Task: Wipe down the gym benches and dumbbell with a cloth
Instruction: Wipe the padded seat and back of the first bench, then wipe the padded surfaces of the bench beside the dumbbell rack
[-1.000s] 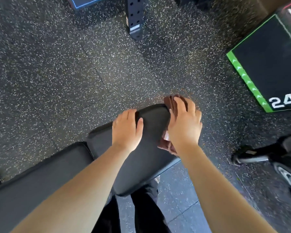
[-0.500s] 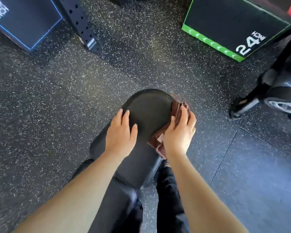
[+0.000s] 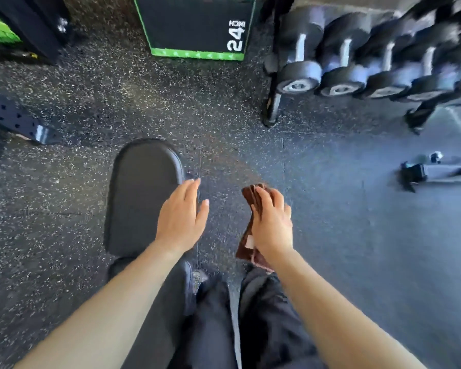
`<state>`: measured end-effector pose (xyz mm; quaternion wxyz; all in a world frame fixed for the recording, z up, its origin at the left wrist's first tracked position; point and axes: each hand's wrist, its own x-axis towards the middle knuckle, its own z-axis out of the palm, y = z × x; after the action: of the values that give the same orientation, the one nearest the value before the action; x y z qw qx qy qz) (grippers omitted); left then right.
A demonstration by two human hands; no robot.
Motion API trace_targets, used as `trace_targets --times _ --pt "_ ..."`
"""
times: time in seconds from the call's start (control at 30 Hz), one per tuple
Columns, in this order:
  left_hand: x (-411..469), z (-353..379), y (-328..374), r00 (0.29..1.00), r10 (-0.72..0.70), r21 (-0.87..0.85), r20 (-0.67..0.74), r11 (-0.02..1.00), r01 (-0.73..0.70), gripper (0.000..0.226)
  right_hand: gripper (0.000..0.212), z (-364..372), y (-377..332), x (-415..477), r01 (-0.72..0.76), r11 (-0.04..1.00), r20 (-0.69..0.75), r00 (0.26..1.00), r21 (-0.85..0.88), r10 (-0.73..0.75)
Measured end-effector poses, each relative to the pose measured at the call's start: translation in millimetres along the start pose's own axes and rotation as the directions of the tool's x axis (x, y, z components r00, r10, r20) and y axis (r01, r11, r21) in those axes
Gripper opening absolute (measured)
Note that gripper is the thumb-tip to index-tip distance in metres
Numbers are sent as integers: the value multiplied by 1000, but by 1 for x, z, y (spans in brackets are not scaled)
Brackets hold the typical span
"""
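Brown cloth (image 3: 253, 209) is clutched in the right hand (image 3: 273, 225), off the desk (image 3: 141, 193); dumbbells (image 3: 338, 65) lie ahead-right, nearer it; left hand (image 3: 183, 217) is released.

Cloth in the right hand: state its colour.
Brown cloth, with a pale tag, seen in the head view.

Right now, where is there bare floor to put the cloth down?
Free: the floor right of the cloth, below the dumbbell rack; also the stretch between the bench and the 24-inch box. Crowded: along the rack's feet, and far right by a black frame.
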<state>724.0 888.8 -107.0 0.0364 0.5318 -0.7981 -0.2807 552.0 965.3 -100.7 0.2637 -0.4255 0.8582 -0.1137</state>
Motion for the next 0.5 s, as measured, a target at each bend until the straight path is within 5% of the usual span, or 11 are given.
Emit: trace_targets --times 0.23,0.5 --pt "-8 25 192 909 373 53 185 920 -388 52 43 -123 131 -67 -204 969 -195 954 139 229" --pt "-5 116 429 647 666 110 370 660 -743 50 41 -239 308 -109 -312 873 -377 809 375 451"
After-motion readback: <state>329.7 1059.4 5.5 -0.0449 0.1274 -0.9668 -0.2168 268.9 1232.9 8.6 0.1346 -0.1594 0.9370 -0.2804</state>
